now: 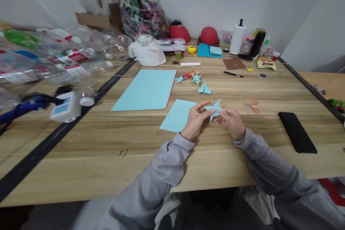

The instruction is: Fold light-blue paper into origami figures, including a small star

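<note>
Between my two hands, a little above the table, is a light blue folded paper star with pointed arms. My left hand pinches its left side between thumb and fingers. On the other side, my right hand grips a right-hand point the same way. Under and beside my left hand lies a light blue paper sheet, partly covered by that hand. Farther back sit a folded blue paper piece and a cluster of small folded paper shapes in blue, red and green.
A stack of large blue paper lies to the left. Orange-handled scissors and a black phone lie to the right, a black pen behind them. Plastic bottles crowd the far left, near a white box.
</note>
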`<state>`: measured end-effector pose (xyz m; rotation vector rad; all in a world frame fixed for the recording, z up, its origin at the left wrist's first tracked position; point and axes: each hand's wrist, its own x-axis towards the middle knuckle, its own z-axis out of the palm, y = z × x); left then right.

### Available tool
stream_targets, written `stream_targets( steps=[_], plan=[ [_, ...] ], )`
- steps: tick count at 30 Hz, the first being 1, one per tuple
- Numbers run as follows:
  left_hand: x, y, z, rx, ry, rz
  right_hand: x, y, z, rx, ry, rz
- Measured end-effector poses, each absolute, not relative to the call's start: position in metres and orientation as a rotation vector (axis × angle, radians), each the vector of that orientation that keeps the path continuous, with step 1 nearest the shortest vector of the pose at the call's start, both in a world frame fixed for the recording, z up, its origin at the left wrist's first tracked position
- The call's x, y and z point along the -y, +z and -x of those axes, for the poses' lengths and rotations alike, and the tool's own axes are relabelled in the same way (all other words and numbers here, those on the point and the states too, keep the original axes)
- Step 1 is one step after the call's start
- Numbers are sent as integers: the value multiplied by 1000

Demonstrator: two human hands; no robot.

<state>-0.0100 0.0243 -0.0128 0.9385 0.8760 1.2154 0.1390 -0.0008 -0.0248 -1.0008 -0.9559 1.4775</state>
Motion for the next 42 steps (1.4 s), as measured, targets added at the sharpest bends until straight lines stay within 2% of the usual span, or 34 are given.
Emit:
stream_targets(
  steps=[7,16,19,22,26,30,36,42],
  plan=[
    [-17,-11,3,-863,1207,-797,7,-19,-135,1046,1295,1125],
    [-16,-10,-2,-811,1246,-687,6,-26,-133,1214,1342,1244],
    [-20,-11,0,-828,1253,-669,-2,-35,-151,1342,996,1365],
    [-25,-10,2,-819,1206,-639,-13,-38,-194,1579,302,1738],
    [-26,-8,1,-795,1202,-611,-19,-28,-266,1640,51,1981],
    [-26,-6,-1,-791,1192,-596,-17,-16,-302,1842,-3,2112],
    [-26,-4,-1,-793,1158,-604,-13,-2,-293,2088,-2,2220],
    [-24,-1,-2,-799,1207,-608,-5,5,-267,1981,-29,2280]
  ],
)
